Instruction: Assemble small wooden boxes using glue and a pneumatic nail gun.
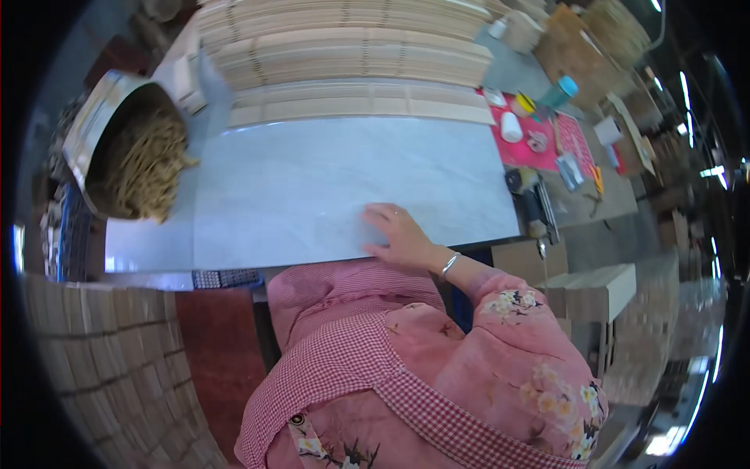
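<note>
Pale, smooth surface (pixel 312 180) spans the work area. Stacked light-wood slats (pixel 351 59) lie across its far side. Open container (pixel 92 129) of tan strips (pixel 148 172) stands at left. Left grip: out of view, state cannot be told. Right grip (pixel 402 238): loosely open over the near edge; contact unconfirmed. Silver bracelet (pixel 449 266) sits just behind it.

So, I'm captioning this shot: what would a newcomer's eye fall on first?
Probably the long rows of pale, wood-like slats across the far side of the pale tabletop. Next, the right hand, a silver bangle at its wrist, by the tabletop's near edge. At the left, a deep bin holding tangled tan strips also stands out.
</note>
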### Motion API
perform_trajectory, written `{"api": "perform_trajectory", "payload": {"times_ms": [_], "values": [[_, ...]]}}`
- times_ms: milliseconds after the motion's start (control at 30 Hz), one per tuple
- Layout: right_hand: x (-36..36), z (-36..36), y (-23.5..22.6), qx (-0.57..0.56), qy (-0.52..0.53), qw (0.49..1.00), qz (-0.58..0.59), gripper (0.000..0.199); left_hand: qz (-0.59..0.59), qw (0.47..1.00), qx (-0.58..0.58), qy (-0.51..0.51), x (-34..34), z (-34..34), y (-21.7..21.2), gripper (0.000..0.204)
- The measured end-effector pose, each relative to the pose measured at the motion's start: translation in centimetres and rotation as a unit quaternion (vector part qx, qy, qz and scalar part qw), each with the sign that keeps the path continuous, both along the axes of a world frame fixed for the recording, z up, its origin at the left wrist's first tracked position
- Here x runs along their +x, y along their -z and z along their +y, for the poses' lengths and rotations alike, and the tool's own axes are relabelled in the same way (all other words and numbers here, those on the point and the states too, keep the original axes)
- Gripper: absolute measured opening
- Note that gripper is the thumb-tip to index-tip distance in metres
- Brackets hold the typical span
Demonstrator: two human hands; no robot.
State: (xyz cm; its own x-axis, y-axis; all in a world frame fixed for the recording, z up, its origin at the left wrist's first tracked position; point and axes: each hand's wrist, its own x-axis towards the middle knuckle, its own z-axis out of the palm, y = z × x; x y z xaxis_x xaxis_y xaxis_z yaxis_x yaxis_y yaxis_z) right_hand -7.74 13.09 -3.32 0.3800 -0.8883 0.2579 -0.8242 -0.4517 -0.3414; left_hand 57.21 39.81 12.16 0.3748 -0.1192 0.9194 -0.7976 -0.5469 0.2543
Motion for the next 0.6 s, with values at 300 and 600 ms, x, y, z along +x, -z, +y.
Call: {"api": "perform_trajectory", "payload": {"times_ms": [300,600], "values": [[-33.7,-10.0,-0.6,-0.183,0.420,0.887,0.052,0.036,0.627,0.738,-0.098,0.230,-17.5,-16.3,14.4,0.033],[-60.2,-10.1,6.0,-0.005,0.409,0.910,0.070,0.049,0.664,0.678,0.049,0.311,-24.8,-23.0,15.0,0.035]]}}
